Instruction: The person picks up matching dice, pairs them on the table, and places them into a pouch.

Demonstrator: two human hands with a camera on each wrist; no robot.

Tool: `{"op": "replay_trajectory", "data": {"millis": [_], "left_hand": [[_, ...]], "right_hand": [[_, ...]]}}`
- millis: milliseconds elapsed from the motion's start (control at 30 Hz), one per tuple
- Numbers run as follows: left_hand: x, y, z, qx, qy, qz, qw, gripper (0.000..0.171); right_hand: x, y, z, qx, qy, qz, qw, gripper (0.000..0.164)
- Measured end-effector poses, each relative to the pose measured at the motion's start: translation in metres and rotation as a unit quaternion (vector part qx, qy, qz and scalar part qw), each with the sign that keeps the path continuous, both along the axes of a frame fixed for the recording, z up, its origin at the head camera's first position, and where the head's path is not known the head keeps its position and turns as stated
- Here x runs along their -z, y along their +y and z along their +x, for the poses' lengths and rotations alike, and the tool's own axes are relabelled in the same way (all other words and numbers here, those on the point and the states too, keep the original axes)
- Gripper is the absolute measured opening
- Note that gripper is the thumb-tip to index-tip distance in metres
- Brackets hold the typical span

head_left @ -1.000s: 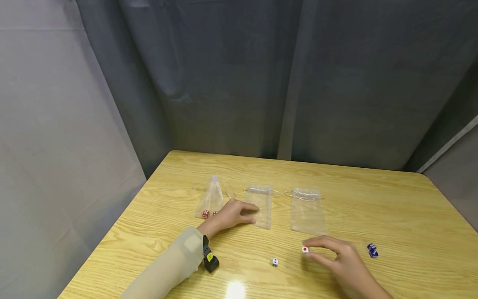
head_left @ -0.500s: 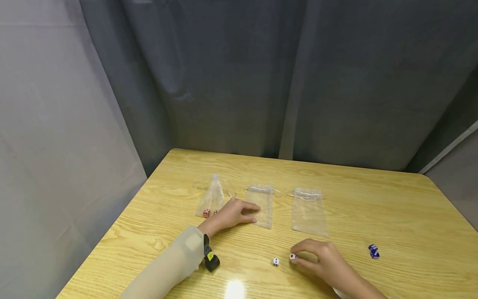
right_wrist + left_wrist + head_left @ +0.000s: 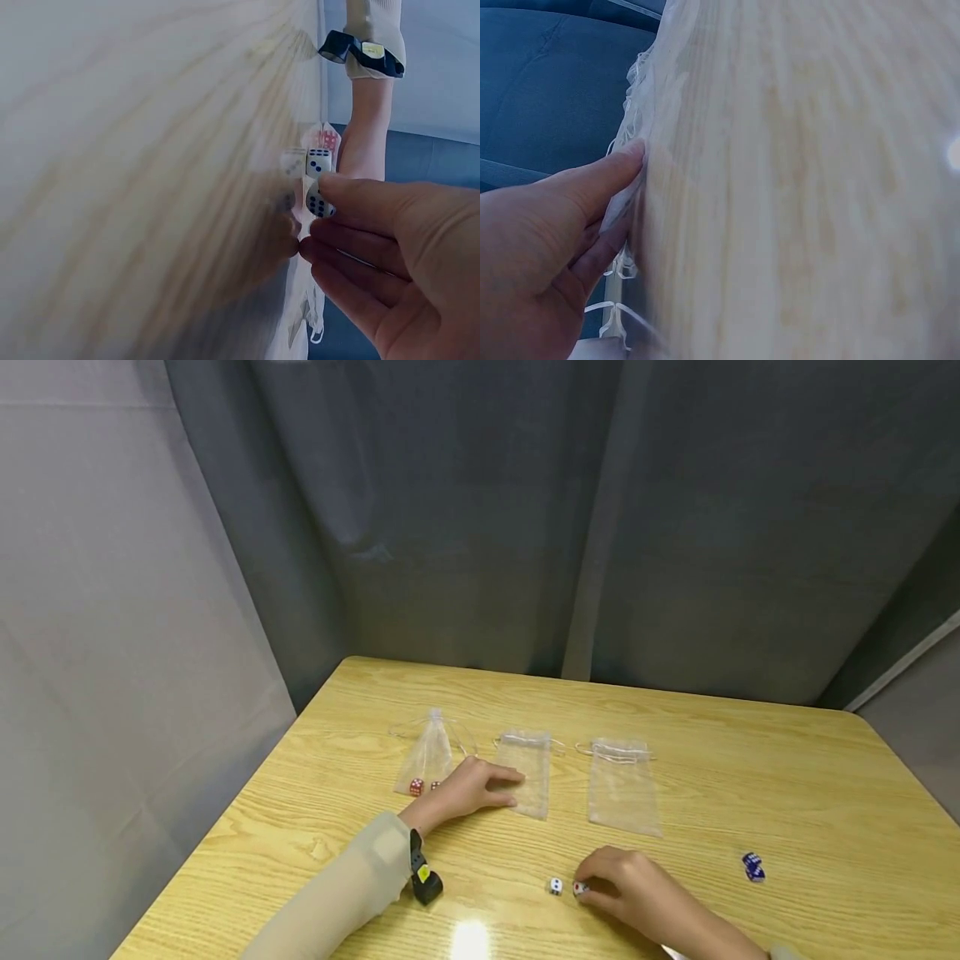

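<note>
My right hand (image 3: 628,887) pinches a white die (image 3: 580,888) low over the table, close to a second white die (image 3: 556,886) on the wood. In the right wrist view the held die (image 3: 316,199) sits at the thumb tip, with the other white die (image 3: 319,162) just beyond. My left hand (image 3: 476,789) rests on the middle sheer drawstring bag (image 3: 534,785), thumb and fingers spread apart. That bag lies flat. Left of it stands a peaked, gathered drawstring bag (image 3: 429,756) with red dice (image 3: 416,787) inside, partly behind the left hand.
A third sheer bag (image 3: 624,793) lies flat to the right of the middle one. Blue dice (image 3: 753,867) sit together at the right of the wooden table (image 3: 750,777). Dark curtains (image 3: 450,527) hang behind the far edge.
My right hand has moved left and down with the white die, bringing it near the other white die. The left hand stays in place on the middle bag.
</note>
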State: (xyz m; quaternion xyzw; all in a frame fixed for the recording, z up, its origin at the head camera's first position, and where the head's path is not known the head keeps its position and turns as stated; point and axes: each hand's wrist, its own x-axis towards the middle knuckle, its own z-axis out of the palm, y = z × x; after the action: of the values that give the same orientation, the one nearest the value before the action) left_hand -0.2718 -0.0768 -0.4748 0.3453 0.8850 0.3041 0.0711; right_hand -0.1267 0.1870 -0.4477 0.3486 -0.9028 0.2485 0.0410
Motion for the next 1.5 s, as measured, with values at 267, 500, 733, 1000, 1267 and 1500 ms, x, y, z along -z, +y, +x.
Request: {"op": "replay_trajectory", "data": {"millis": [267, 500, 733, 1000, 1267, 1500], "left_hand": [[-0.002, 0.002, 0.003, 0.002, -0.003, 0.004, 1.0, 0.04], [-0.004, 0.003, 0.005, 0.017, 0.023, -0.003, 0.9996, 0.033], [-0.003, 0.003, 0.002, 0.027, 0.035, -0.004, 0.999, 0.027], [-0.006, -0.003, -0.001, 0.029, 0.03, -0.003, 0.9991, 0.022], [-0.01, -0.01, 0.004, 0.056, 0.069, 0.027, 0.9957, 0.021], [-0.028, -0.011, 0.01, 0.061, 0.117, 0.043, 0.9903, 0.02]], "right_hand": [[-0.002, -0.003, 0.004, 0.003, 0.016, 0.033, 0.999, 0.008], [0.002, -0.001, 0.007, 0.008, 0.031, 0.023, 0.999, 0.011], [0.005, 0.005, 0.005, 0.027, 0.036, -0.018, 0.999, 0.012], [0.005, 0.009, 0.003, 0.057, -0.036, -0.102, 0.993, 0.018], [0.004, 0.007, 0.001, 0.128, -0.146, -0.144, 0.97, 0.024], [0.003, 0.003, -0.003, 0.195, -0.246, -0.2, 0.928, 0.029]]}}
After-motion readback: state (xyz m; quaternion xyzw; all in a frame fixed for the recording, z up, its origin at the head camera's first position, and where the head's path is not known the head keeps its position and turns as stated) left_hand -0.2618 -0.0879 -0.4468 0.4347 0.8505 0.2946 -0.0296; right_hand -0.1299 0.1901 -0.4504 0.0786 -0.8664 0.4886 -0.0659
